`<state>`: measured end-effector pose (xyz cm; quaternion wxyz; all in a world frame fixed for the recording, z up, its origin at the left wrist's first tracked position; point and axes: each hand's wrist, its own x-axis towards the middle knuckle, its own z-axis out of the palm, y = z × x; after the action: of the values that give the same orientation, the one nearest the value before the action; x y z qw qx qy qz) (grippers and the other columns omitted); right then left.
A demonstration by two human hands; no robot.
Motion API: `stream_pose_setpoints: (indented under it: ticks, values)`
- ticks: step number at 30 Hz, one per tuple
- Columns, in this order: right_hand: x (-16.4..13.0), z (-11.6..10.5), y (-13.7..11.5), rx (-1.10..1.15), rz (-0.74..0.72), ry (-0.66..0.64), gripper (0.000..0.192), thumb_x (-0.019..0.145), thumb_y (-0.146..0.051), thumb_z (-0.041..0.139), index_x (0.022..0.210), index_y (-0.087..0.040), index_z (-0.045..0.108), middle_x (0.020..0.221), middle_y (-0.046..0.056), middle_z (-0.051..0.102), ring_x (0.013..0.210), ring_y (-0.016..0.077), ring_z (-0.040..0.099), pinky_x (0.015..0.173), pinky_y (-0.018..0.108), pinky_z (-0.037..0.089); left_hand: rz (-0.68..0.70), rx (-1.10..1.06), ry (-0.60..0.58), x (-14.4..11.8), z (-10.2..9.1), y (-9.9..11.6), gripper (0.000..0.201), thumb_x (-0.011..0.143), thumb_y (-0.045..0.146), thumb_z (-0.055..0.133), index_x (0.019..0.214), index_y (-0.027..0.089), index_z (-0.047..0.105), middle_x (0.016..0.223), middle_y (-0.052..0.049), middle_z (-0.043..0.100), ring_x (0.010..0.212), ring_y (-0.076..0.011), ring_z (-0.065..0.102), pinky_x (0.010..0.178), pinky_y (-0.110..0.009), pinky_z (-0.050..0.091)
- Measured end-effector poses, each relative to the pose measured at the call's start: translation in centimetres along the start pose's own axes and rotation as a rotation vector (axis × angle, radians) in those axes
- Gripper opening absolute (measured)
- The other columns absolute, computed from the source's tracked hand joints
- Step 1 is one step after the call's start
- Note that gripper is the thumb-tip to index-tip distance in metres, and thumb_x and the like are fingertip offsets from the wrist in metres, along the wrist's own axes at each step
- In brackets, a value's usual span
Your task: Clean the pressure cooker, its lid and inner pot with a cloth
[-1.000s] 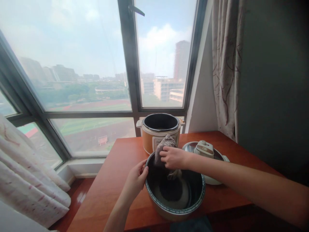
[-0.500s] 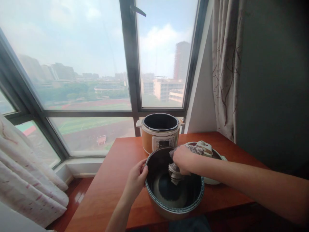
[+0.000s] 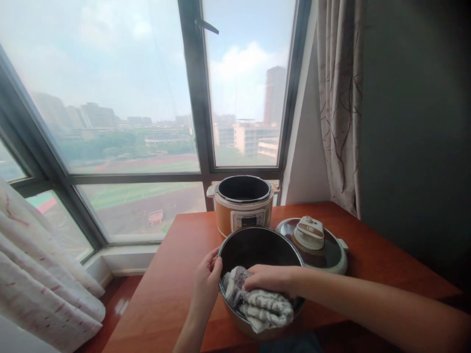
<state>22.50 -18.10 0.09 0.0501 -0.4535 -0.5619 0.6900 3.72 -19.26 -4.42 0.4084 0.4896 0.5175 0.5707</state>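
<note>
Pressing down with my right hand (image 3: 270,278), I have my fingers (image 3: 253,282) curled over a bunched grey-and-white cloth (image 3: 259,306) and hold it flat against the near inside wall of the cooker's inner pot (image 3: 257,245), so the fabric bears on the metal. My left hand (image 3: 206,287) is closed on the pot's left rim, thumb over the lip and fingers outside, which I judge keeps the pot from sliding or turning under the push. The pot sits tilted toward me at the near edge of the reddish wooden table (image 3: 172,279), its dark inside open to my reach. Just behind it stands the orange electric pressure cooker (image 3: 243,203), open and without its pot. Its lid (image 3: 312,242) lies handle-up to the right, touching nothing I hold. Beyond is the window (image 3: 128,98); a curtain (image 3: 340,98) hangs at the right.
</note>
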Motion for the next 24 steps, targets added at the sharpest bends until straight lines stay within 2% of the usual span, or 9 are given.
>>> stream_pose_setpoints:
  ticks: [2,5,7,10,13,16,19,22,24]
  values:
    - [1.6,1.4,0.3,0.283,-0.081,0.056,0.020,0.067,-0.021,0.064,0.086,-0.017,0.067,0.075,0.002,0.070,0.070,0.0179,0.067,0.071,0.030,0.052,0.009,0.012,-0.003,0.2,-0.1,-0.4,0.051,0.078,0.048,0.065,0.111,0.010,0.071,0.093,-0.012,0.077,0.087,-0.0281,0.071,0.077,-0.036,0.055]
    - [3.9,2.1,0.1,0.507,-0.194,0.280,0.021,0.067,-0.022,0.066,0.087,-0.015,0.064,0.072,0.004,0.067,0.067,0.0190,0.066,0.068,0.031,0.052,0.015,0.016,-0.016,0.5,-0.4,-1.2,0.057,0.078,0.052,0.064,0.114,0.009,0.071,0.097,-0.014,0.077,0.094,-0.0323,0.071,0.078,-0.039,0.056]
    - [5.0,1.7,-0.4,0.560,-0.235,0.425,0.025,0.070,-0.023,0.066,0.093,-0.017,0.061,0.077,0.003,0.066,0.069,0.0182,0.065,0.065,0.030,0.052,0.028,0.025,-0.017,0.7,-0.6,-1.5,0.057,0.079,0.053,0.063,0.116,0.010,0.072,0.102,-0.015,0.077,0.100,-0.0337,0.070,0.082,-0.040,0.056]
    - [5.9,0.7,-1.1,0.589,-0.271,0.573,0.030,0.075,-0.026,0.063,0.104,-0.021,0.055,0.091,0.002,0.065,0.082,0.0178,0.065,0.068,0.028,0.053,0.059,0.042,-0.035,0.7,-0.8,-1.6,0.055,0.081,0.053,0.063,0.116,0.012,0.073,0.108,-0.014,0.077,0.107,-0.0341,0.069,0.091,-0.042,0.054]
    - [5.8,0.6,-1.4,0.587,-0.279,0.630,0.035,0.075,-0.026,0.062,0.108,-0.022,0.053,0.095,0.003,0.064,0.087,0.0195,0.064,0.070,0.031,0.054,0.074,0.021,-0.054,0.5,-0.7,-1.5,0.056,0.084,0.057,0.061,0.115,0.013,0.074,0.110,-0.013,0.076,0.109,-0.0335,0.068,0.095,-0.043,0.053]
    - [4.9,1.5,-1.2,0.521,-0.327,0.539,0.041,0.067,-0.020,0.061,0.108,-0.021,0.058,0.088,0.001,0.065,0.084,0.0197,0.064,0.074,0.032,0.052,0.075,-0.024,0.001,0.0,-0.3,-1.2,0.056,0.085,0.060,0.060,0.113,0.013,0.075,0.110,-0.013,0.076,0.110,-0.0325,0.067,0.097,-0.042,0.052]
    - [3.4,1.9,-0.9,0.353,-0.387,0.347,0.043,0.062,-0.016,0.058,0.105,-0.020,0.063,0.083,-0.002,0.067,0.083,0.0189,0.064,0.081,0.031,0.050,0.043,-0.074,0.054,-0.4,0.0,-0.7,0.057,0.084,0.061,0.060,0.111,0.013,0.076,0.101,-0.012,0.077,0.103,-0.0310,0.069,0.092,-0.040,0.054]
    - [1.9,0.8,-1.1,0.127,-0.336,0.119,0.039,0.060,-0.017,0.059,0.098,-0.019,0.068,0.082,-0.002,0.068,0.080,0.0186,0.064,0.080,0.031,0.049,-0.011,-0.116,0.065,-0.6,0.2,-0.3,0.058,0.084,0.062,0.060,0.110,0.012,0.076,0.080,-0.008,0.075,0.084,-0.0271,0.071,0.080,-0.037,0.057]
    - [0.9,-0.4,-1.8,-0.105,-0.281,-0.004,0.032,0.061,-0.019,0.062,0.092,-0.019,0.070,0.083,-0.002,0.069,0.080,0.0183,0.063,0.080,0.030,0.049,-0.036,-0.141,0.045,-0.5,0.2,-0.2,0.060,0.081,0.061,0.064,0.112,0.011,0.075,0.072,-0.006,0.073,0.075,-0.0248,0.069,0.074,-0.035,0.057]
